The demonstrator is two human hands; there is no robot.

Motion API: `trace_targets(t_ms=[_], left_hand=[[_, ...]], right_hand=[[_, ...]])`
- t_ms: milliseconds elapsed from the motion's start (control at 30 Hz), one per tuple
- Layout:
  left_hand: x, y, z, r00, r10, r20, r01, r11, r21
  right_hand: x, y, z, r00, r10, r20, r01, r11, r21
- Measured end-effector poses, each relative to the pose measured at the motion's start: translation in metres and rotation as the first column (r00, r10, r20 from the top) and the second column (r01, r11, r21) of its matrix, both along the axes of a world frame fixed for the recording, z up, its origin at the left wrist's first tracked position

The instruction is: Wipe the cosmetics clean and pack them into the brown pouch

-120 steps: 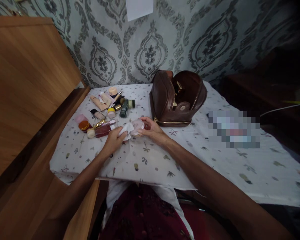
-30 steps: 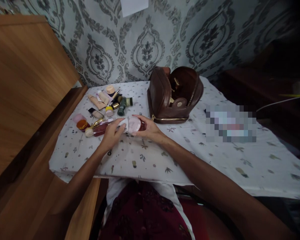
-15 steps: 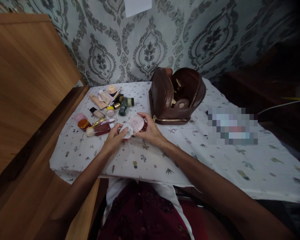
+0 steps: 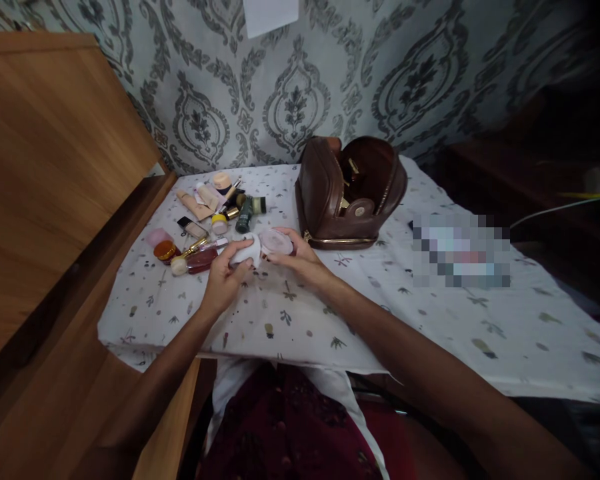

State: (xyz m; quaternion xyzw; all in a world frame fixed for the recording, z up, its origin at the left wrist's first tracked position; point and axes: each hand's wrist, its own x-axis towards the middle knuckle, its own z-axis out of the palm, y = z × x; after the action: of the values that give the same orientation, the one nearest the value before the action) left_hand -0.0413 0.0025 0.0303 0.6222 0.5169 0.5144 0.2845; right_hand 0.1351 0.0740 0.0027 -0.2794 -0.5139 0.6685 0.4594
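Note:
My right hand [image 4: 303, 259] is closed round a round cosmetic jar [image 4: 276, 242] with a pale pink lid, above the table's near middle. Pinched in my left hand [image 4: 226, 277] is a white wipe [image 4: 247, 252], held against the jar's left side. Just left of that hand lies a bottle of dark red liquid [image 4: 203, 261] with a cream cap. An orange-lidded jar [image 4: 165, 251] stands beyond it. Further back are a dark green tube [image 4: 244, 215], a yellow-lidded jar [image 4: 219, 224] and several beige tubes and compacts.
A brown leather cosmetic bag [image 4: 325, 200] stands unzipped behind my right hand. A blurred-out flat object [image 4: 460, 250] lies to the right on the patterned tablecloth [image 4: 300, 327]. A wooden cabinet [image 4: 55, 167] borders the table's left side; a patterned wall [image 4: 295, 100] rises behind.
My left hand has shifted slightly up with the wipe, now along the jar's side. The jar has tilted a little in my right hand.

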Motion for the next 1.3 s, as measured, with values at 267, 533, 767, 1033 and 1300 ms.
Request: trace_targets(t_ms=[267,533,767,1033,1300], left_hand=[[0.005,0.000,0.011,0.990,-0.025,-0.142,0.043,0.992,0.122],[0.002,0.007,0.012,0.991,-0.039,-0.129,0.049,0.996,0.080],[-0.008,0.016,0.008,0.927,-0.022,-0.375,0.077,0.988,0.133],[-0.009,0.013,-0.002,0.862,-0.008,-0.508,0.104,0.981,0.161],[-0.009,0.004,0.006,0.807,-0.025,-0.590,0.141,0.979,0.150]], right_hand=[[0.003,-0.007,0.006,0.927,0.245,-0.285,-0.320,0.911,-0.259],[0.002,0.002,-0.003,0.987,0.156,-0.038,-0.157,0.987,-0.034],[0.007,0.011,-0.015,0.936,0.009,0.353,-0.120,0.948,0.294],[0.009,0.013,-0.019,0.888,-0.041,0.457,-0.207,0.853,0.479],[0.000,0.001,-0.022,0.831,-0.220,0.511,-0.166,0.779,0.605]])
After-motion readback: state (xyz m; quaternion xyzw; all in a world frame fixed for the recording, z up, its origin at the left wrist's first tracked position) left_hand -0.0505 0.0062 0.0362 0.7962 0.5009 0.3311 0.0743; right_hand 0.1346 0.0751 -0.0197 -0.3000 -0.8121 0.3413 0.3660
